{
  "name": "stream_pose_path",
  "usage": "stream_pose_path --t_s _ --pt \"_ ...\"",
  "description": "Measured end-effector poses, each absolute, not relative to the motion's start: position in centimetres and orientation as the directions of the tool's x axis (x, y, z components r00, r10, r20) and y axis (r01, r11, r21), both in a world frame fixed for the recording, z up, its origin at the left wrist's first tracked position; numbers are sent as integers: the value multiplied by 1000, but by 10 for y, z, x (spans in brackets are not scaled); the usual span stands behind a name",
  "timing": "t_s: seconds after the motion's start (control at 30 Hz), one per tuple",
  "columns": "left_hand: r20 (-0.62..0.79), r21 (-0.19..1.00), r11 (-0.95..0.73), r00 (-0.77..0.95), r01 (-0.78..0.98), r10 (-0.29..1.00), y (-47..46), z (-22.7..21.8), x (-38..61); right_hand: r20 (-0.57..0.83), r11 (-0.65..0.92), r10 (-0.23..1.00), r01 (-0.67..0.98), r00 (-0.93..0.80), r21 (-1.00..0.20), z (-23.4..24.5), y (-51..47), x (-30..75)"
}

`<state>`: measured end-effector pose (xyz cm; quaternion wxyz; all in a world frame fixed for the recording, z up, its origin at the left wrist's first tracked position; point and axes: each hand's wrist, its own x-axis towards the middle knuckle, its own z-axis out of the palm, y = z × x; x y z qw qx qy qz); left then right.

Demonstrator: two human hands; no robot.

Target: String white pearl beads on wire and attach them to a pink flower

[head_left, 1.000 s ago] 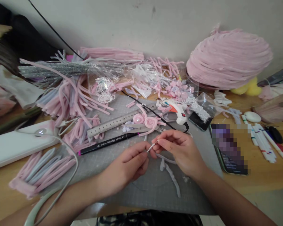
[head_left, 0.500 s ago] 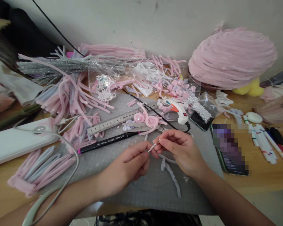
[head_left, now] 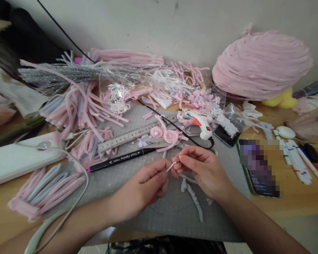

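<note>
A short string of small white pearl beads spans the gap between my hands, above the grey cutting mat. My left hand is closed, thumb and forefinger pinching the string's lower end. The fingertips of my right hand pinch its upper end, where a thin wire seems to show. Just beyond lie two pink pipe-cleaner spirals, one with a pearl at its centre, on top of scissors. A black marker and a steel ruler rest to their left. A pale curled strip lies below my right hand.
A white hot-glue gun with a black cord sits behind my right hand. Phones and white markers lie to the right. Pink and grey pipe cleaners pile up at left, and a big pink bundle stands at back right.
</note>
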<state>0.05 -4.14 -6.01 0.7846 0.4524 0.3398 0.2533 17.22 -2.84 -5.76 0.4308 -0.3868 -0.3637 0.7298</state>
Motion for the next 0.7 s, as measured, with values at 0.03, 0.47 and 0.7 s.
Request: stream_pose_path --t_s 0.03,0.47,0.7 --pt "-304 884 460 639 -88 706 -42 -60 0 -264 -379 906 -357 -330 -854 -57 -28 172" --pt "-294 895 440 643 -75 707 -42 -60 0 -341 -483 868 -447 -362 -753 -57 -27 171" --pt "-307 900 433 632 -50 711 -41 -58 1 -349 -524 842 -466 -412 -713 -57 -26 172"
